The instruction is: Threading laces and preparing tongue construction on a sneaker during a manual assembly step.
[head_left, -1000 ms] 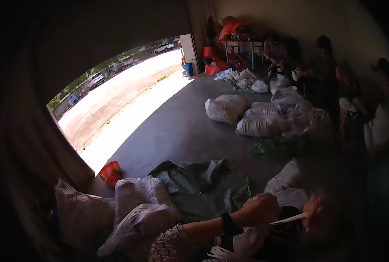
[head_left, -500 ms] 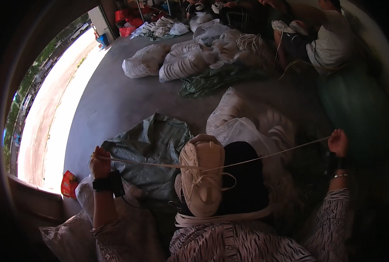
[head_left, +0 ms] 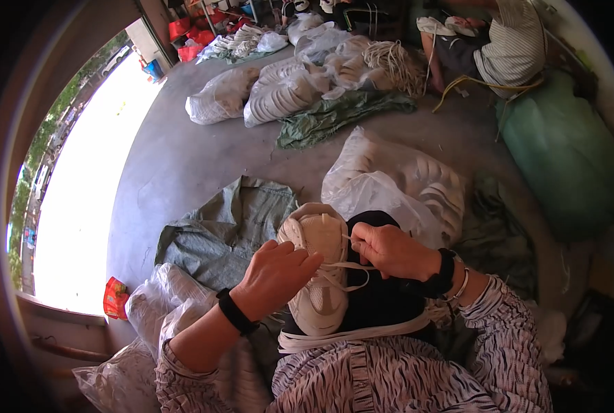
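- In the lower middle of the frame, a person is sitting with a cream-white sneaker [head_left: 318,268] lying on the lap, sole side down on a black cloth [head_left: 382,303], toe pointing towards the upper part of the frame.
- The left hand [head_left: 274,275] is resting over the left side of the shoe, fingers curled loosely and the fingertips pressing on the white shoelace [head_left: 341,270] where it is crossing the tongue; it is not closed into a fist.
- The right hand [head_left: 387,249] is sitting just right of the shoe's upper end, thumb and forefinger pinching a strand of the same lace, the other fingers folded in.
- Both wrists are wearing dark bands, and the sleeves are showing a black-and-white zebra-like print.
- A flat strip of white laces [head_left: 348,336] is lying across the lap just below the shoe.
- Directly above the hands, a clear plastic bag of white shoe parts [head_left: 396,182] is leaning on the concrete floor [head_left: 183,158]; to its left a grey-green woven sack [head_left: 224,227] is lying crumpled.
- At lower left, more clear plastic bags [head_left: 152,310] are piling up beside a small red packet [head_left: 115,297].
- In the upper middle, further bags of white soles [head_left: 279,93] are resting on a green sack [head_left: 341,113].
- In the upper right, another person in a striped shirt [head_left: 510,48] is sitting on the floor, next to a large pale green sack [head_left: 562,151].
- Bright daylight is pouring in through the wide doorway [head_left: 79,193] along the left side.
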